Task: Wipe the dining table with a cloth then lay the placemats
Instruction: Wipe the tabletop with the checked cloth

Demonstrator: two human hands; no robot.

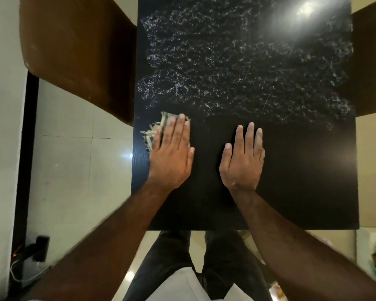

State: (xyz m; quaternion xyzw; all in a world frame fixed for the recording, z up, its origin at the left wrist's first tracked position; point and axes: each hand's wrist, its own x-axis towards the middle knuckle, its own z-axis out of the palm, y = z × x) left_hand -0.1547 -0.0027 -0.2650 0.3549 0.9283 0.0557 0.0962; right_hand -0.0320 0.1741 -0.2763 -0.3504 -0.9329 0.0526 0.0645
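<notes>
A black dining table (291, 170) fills the middle of the head view. Its far part is covered with whitish smears, and the near strip looks plain dark. A frayed beige cloth (155, 129) lies near the table's left edge. My left hand (173, 153) presses flat on it with straight fingers, hiding most of the cloth. My right hand (243, 157) rests flat on the bare tabletop a little to the right, fingers straight, holding nothing. No placemats are in view.
A brown chair (74, 51) stands at the table's left side, and part of another (369, 51) at the right. Pale tiled floor (78, 170) lies to the left. A plug and cables (35, 250) sit at the lower left. Clutter shows at the lower right.
</notes>
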